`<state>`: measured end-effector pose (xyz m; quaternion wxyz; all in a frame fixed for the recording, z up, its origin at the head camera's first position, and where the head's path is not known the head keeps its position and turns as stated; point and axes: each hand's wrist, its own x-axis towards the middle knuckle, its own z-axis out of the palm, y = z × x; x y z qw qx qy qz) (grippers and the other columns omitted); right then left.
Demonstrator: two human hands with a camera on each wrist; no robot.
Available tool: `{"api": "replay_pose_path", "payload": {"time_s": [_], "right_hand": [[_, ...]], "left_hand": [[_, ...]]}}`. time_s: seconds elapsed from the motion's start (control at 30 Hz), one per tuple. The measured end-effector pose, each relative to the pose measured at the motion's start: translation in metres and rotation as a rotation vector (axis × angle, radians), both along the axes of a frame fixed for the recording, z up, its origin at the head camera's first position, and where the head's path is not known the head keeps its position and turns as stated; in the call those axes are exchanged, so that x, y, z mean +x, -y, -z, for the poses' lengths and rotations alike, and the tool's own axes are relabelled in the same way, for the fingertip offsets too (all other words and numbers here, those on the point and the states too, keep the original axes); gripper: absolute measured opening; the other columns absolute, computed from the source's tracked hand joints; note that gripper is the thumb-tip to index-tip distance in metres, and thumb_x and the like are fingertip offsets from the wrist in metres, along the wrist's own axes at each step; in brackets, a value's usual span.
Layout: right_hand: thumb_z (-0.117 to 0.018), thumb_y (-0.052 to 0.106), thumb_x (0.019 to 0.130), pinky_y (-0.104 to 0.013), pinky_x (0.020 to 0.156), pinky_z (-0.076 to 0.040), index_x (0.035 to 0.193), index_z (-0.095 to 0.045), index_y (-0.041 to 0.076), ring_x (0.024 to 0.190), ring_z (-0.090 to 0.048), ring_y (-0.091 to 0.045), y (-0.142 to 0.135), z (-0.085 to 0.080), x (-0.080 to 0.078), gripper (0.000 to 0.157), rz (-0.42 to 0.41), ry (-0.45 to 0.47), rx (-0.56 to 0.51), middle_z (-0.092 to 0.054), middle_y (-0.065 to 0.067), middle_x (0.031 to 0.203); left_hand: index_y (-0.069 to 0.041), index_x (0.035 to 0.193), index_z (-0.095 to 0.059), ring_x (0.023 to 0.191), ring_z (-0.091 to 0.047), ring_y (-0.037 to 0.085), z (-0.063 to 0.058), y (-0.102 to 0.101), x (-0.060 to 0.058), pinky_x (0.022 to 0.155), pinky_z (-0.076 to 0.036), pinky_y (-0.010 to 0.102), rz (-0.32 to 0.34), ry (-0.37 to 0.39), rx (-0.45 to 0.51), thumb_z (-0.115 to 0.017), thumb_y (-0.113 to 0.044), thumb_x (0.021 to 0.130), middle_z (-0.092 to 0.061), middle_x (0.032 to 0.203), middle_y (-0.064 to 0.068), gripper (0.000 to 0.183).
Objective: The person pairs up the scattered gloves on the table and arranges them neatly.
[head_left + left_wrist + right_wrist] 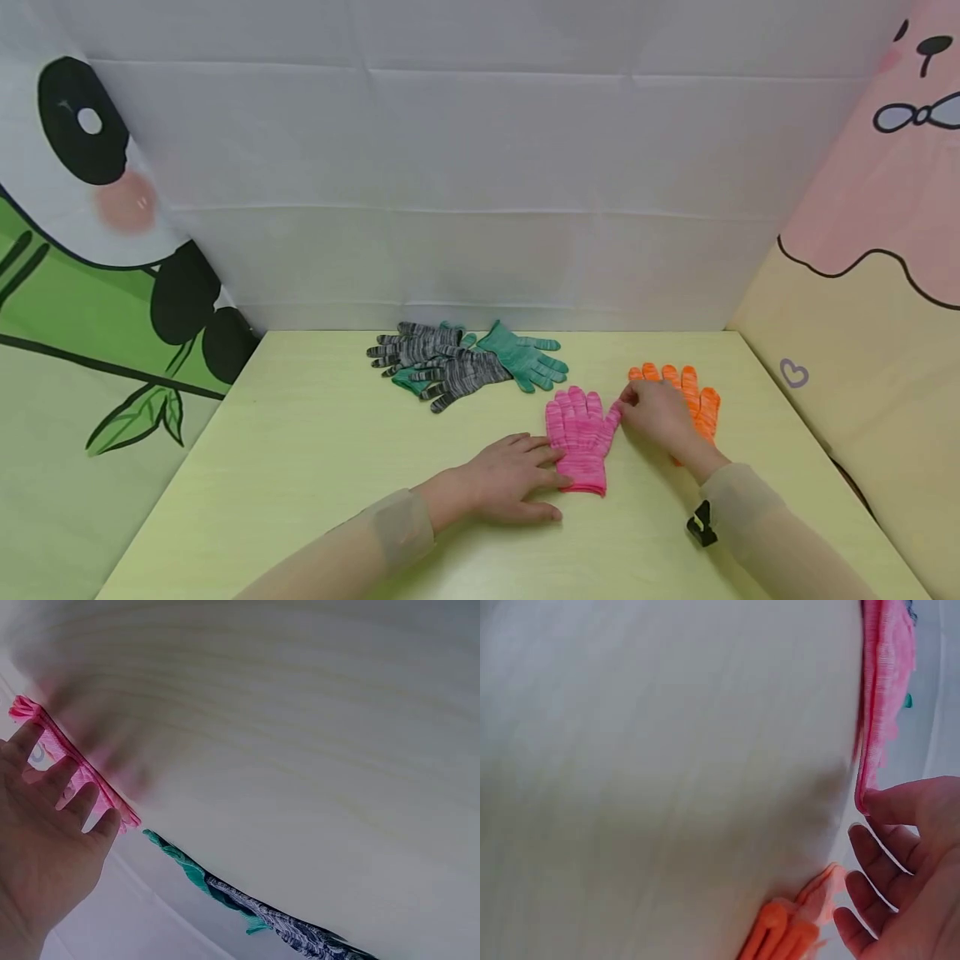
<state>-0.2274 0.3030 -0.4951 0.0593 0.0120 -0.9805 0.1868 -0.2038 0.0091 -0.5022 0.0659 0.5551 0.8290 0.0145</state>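
A pink knitted glove (581,433) lies flat on the table, fingers pointing away and its thumb out to the right. My left hand (513,482) is spread at the glove's left edge, with fingertips on the cuff side. In the left wrist view the fingers of my left hand (52,832) are extended along the pink glove (75,769). With thumb and index finger, my right hand (660,414) pinches the tip of the glove's thumb; the right wrist view shows this pinch on the pink fabric (877,712). An orange glove (705,408) lies partly hidden behind my right hand.
Farther back lies a pile of overlapping gloves: grey-black mottled gloves (468,375) and green gloves (525,357). A white cloth wall (480,192) stands behind the table (300,467), with printed panels on both sides. A black clip (702,525) hangs by the right sleeve.
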Motion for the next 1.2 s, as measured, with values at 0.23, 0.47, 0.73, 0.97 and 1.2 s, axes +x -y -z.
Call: {"api": "replay_pose_path", "payload": {"time_s": [0.23,0.47,0.73,0.97,1.2], "right_hand": [[-0.063,0.020,0.084,-0.043,0.078,-0.038,0.085,-0.067,0.017,0.087,-0.046,-0.027,0.002,0.006,-0.002,0.006,-0.072,-0.076,0.150,-0.062,-0.003,0.091],[-0.056,0.027,0.088,-0.051,0.092,-0.034,0.093,-0.072,0.019,0.106,-0.043,-0.035,0.004,-0.001,-0.009,0.019,-0.064,-0.062,0.120,-0.062,-0.009,0.108],[-0.056,0.040,0.091,-0.055,0.098,-0.031,0.109,-0.071,0.019,0.116,-0.042,-0.038,0.014,0.001,-0.022,0.031,-0.114,0.002,0.142,-0.061,-0.010,0.116],[-0.064,0.034,0.086,-0.054,0.096,-0.034,0.090,-0.068,0.019,0.113,-0.041,-0.036,0.018,0.006,-0.027,0.016,-0.073,0.056,0.045,-0.062,-0.007,0.104],[-0.065,0.022,0.085,-0.034,0.067,-0.043,0.091,-0.063,0.014,0.079,-0.048,-0.021,0.014,0.002,-0.028,0.011,-0.049,0.080,-0.113,-0.058,-0.001,0.083]], "left_hand": [[-0.042,0.141,-0.032,0.140,-0.014,0.019,0.000,-0.001,-0.001,0.111,-0.015,0.043,0.012,-0.021,-0.008,-0.024,-0.071,0.086,-0.022,0.152,-0.006,0.063],[-0.040,0.141,-0.036,0.139,-0.014,0.017,0.001,-0.002,-0.002,0.111,-0.016,0.041,0.030,-0.024,0.009,-0.025,-0.070,0.087,-0.023,0.151,-0.006,0.062],[-0.041,0.140,-0.037,0.139,-0.017,0.018,0.002,-0.003,-0.003,0.110,-0.018,0.040,0.035,-0.039,0.009,-0.024,-0.069,0.088,-0.026,0.150,-0.006,0.061],[-0.042,0.141,-0.035,0.139,-0.015,0.018,0.003,-0.003,-0.003,0.111,-0.017,0.039,0.027,-0.018,0.003,-0.025,-0.069,0.088,-0.024,0.151,-0.008,0.061],[-0.042,0.140,-0.036,0.139,-0.015,0.017,0.001,-0.002,-0.002,0.110,-0.017,0.038,0.021,-0.016,0.002,-0.025,-0.069,0.087,-0.024,0.151,-0.008,0.060]]}}
